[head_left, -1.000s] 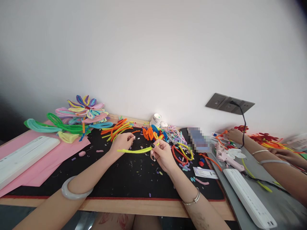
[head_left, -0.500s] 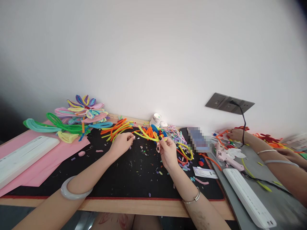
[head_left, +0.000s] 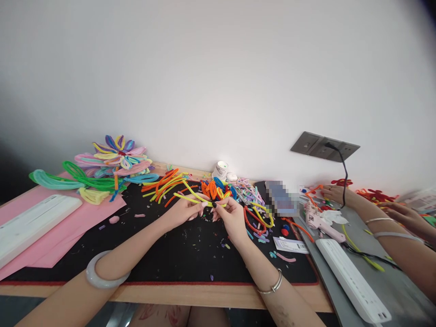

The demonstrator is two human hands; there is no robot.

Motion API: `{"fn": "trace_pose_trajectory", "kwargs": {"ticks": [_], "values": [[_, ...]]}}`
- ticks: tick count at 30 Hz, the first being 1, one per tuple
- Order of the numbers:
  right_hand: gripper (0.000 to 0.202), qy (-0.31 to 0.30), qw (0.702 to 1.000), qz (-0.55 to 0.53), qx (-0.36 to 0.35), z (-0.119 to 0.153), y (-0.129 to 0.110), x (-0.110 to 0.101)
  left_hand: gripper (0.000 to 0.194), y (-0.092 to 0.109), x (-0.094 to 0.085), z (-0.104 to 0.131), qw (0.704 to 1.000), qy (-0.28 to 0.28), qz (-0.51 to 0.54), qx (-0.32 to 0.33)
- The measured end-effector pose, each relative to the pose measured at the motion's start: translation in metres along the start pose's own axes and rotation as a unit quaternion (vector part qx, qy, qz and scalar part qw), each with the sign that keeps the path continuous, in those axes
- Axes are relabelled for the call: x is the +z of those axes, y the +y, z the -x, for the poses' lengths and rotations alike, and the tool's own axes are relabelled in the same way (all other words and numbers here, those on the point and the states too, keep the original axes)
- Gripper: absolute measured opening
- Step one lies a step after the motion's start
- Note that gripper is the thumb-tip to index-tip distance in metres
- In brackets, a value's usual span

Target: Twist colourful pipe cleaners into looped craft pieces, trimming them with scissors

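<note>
Yellow pipe cleaners [head_left: 190, 199] stretch between my hands above the black mat. My left hand [head_left: 185, 212] is closed, thumb and fingers pinching them from the left. On the right, my right hand [head_left: 232, 217] pinches their other end, its dark-nailed thumb close to my left fingertips. Just behind my hands lie looped orange pipe cleaners [head_left: 210, 188] and blue loops [head_left: 220, 184]. Left of these, a pile of loose orange and yellow pipe cleaners [head_left: 163, 184] rests on the mat. Fingers partly hide the spot where the strands meet.
Colourful pipe-cleaner flowers [head_left: 119, 156] and pink sheets [head_left: 98, 209] lie at left, with a white bar-shaped device [head_left: 37, 222]. To the right are a blurred phone [head_left: 282, 198], a pink glue gun [head_left: 323, 225] and another white device [head_left: 352, 279]. A co-worker's hand [head_left: 335, 194] works at far right.
My left hand has moved right and now grips the yellow pipe cleaners; before, it was apart from them. My right hand has shifted slightly left with them.
</note>
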State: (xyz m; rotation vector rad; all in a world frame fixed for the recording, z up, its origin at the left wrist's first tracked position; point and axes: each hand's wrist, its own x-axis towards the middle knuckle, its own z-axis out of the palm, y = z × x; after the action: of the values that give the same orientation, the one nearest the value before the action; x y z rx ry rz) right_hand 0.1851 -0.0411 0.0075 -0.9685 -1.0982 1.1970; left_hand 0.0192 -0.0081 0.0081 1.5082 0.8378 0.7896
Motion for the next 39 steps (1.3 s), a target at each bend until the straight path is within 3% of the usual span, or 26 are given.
{"fn": "trace_pose_trajectory", "kwargs": {"ticks": [10,17,24,31,36,39], "values": [[0.018,-0.029,0.997,-0.001,0.066,-0.0017,0.0007,-0.0021,0.026,-0.0011,-0.0045,0.0011,0.980,0.097,0.173,0.021],[0.021,-0.038,0.995,-0.007,0.093,-0.0016,0.0007,-0.0021,0.025,0.0012,-0.0076,0.0008,0.970,0.137,0.202,0.022],[0.022,-0.050,0.995,0.022,0.086,-0.0021,0.0024,-0.0019,0.020,-0.0015,-0.0071,-0.0012,0.963,0.110,0.243,0.039],[0.021,-0.055,0.994,0.030,0.086,-0.0021,0.0024,-0.0016,0.018,-0.0062,-0.0091,-0.0040,0.957,0.158,0.241,0.034],[0.021,-0.054,0.994,0.029,0.087,-0.0019,0.0018,-0.0017,0.019,-0.0026,-0.0069,-0.0022,0.963,0.116,0.241,0.044],[0.022,-0.054,0.994,0.033,0.093,-0.0021,0.0021,-0.0014,0.018,-0.0029,-0.0067,-0.0019,0.964,0.124,0.231,0.045]]}}
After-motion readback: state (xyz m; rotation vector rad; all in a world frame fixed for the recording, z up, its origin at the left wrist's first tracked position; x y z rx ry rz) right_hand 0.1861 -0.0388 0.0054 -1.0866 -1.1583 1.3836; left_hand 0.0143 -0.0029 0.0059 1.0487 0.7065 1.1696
